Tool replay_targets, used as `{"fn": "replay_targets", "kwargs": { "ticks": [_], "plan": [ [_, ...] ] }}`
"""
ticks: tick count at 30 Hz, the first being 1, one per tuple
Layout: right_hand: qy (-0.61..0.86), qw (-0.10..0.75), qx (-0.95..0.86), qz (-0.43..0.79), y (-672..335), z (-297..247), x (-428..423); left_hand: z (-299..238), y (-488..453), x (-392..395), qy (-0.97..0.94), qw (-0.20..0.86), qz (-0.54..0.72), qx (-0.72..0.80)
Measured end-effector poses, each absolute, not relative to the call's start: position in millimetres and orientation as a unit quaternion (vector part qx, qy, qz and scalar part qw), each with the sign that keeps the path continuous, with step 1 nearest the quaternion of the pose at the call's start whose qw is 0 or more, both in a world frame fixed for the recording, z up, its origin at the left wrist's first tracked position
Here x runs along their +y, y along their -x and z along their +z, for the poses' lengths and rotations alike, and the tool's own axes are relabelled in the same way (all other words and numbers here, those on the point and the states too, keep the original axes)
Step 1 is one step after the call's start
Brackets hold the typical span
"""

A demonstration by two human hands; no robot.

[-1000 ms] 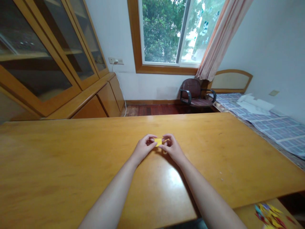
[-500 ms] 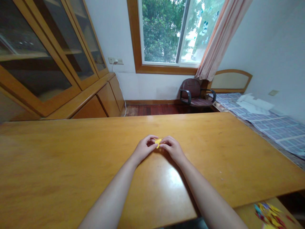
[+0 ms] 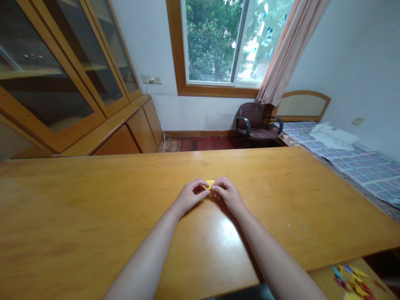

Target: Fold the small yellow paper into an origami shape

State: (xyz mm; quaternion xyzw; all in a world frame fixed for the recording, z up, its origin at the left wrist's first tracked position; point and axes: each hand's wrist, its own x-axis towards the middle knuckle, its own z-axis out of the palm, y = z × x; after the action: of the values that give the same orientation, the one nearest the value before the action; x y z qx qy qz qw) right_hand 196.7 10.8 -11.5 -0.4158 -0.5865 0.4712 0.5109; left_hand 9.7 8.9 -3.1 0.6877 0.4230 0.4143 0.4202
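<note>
A small folded piece of yellow paper (image 3: 209, 183) sits between my two hands, low over the middle of a long wooden table (image 3: 93, 200). My left hand (image 3: 189, 195) pinches its left side with curled fingers. My right hand (image 3: 228, 193) pinches its right side, fingertips meeting those of the left hand. Only a small yellow triangle of the paper shows above the fingertips; the rest is hidden by them.
Several small coloured folded papers (image 3: 351, 281) lie on a lower surface at the bottom right. Beyond the table stand a glass-fronted wooden cabinet (image 3: 62, 83), a dark office chair (image 3: 254, 121) under the window, and a bed (image 3: 350, 158) on the right.
My hands have drawn closer together around the yellow paper. The paper has gone from a wider flat shape to a small triangle showing between the fingertips.
</note>
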Motion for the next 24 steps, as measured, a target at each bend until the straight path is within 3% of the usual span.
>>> {"fn": "replay_targets", "kwargs": {
  "ticks": [8,24],
  "plan": [
    [0.424,0.507,-0.581,0.475,-196.3,-11.0,9.7,-2.2,-9.7,8.6,-0.699,0.378,0.426,0.432],
    [0.424,0.509,-0.572,0.484,-197.9,-10.3,7.4,-5.1,-9.6,11.4,-0.645,0.417,0.461,0.445]
  ]
}}
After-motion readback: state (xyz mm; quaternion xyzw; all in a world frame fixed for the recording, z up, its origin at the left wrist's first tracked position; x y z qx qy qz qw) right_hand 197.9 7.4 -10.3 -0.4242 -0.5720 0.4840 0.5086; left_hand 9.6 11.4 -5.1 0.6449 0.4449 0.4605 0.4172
